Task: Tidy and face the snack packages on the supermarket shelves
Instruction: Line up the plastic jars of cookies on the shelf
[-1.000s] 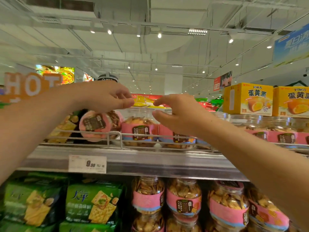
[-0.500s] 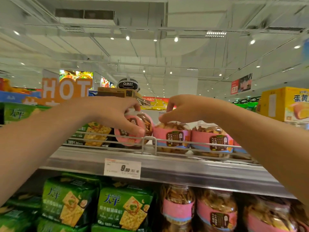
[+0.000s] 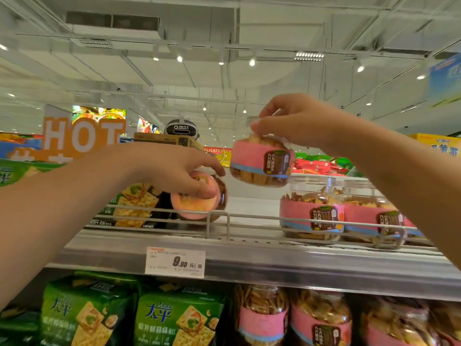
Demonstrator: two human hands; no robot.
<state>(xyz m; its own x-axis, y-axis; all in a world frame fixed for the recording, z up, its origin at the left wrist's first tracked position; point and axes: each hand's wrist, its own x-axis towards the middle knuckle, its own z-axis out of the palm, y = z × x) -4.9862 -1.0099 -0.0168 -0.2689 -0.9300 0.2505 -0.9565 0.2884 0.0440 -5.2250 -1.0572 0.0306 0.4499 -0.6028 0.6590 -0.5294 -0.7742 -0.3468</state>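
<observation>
A clear plastic jar of biscuits with a pink label (image 3: 260,161) hangs in the air above the top shelf (image 3: 249,265), clear of it, tilted a little with its dark sticker facing the camera. The right hand (image 3: 296,123) pinches it by the lid from above, fingers and thumb curled round the cap. Just to its left and lower, a second jar of the same kind (image 3: 199,198) lies on its side behind the wire front rail (image 3: 249,218), its pink end turned toward the front edge. The left hand (image 3: 179,171) grips this tipped jar from above, fingers curved over its side and the thumb pressed on the pink face.

Toward the right end of the shelf two more pink-labelled jars (image 3: 314,211) stand upright, touching each other, close behind the rail. At the left end lie green cracker packs (image 3: 134,206). A white price tag (image 3: 175,262) reading 9.90 is fixed on the shelf's front edge, below the tipped jar. On the lower shelf, green cracker bags (image 3: 179,318) stand at the left and further pink-labelled jars (image 3: 264,315) at the right. An orange HOT sign (image 3: 79,138) rises behind the left forearm.
</observation>
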